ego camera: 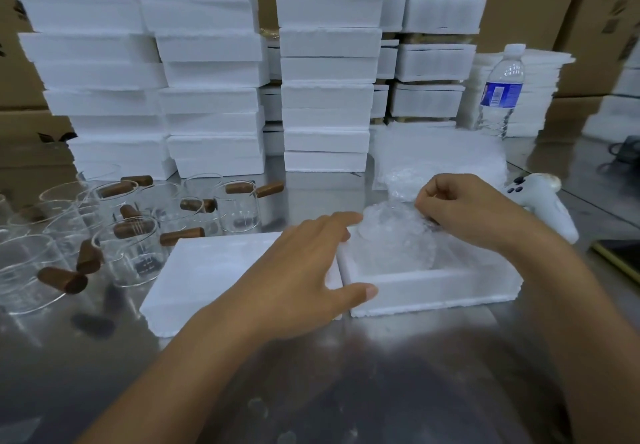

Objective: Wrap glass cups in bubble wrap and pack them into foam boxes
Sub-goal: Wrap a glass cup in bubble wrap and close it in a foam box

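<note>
An open white foam box point(433, 288) lies in front of me on the steel table, with its lid point(207, 270) flat to the left. A glass cup wrapped in bubble wrap point(394, 236) sits inside the box at its far left. My right hand point(464, 208) pinches the loose wrap at the top of the bundle. My left hand point(311, 263) lies over the seam between lid and box, fingers straight, fingertips touching the wrapped cup, thumb along the box's front wall. Several bare glass cups with brown wooden handles point(131, 232) stand at the left.
Tall stacks of white foam boxes point(325, 73) fill the back of the table. A pile of bubble wrap sheets point(440, 153) lies behind the open box. A water bottle point(500, 94) stands at the back right, and a white controller point(543, 201) lies to the right.
</note>
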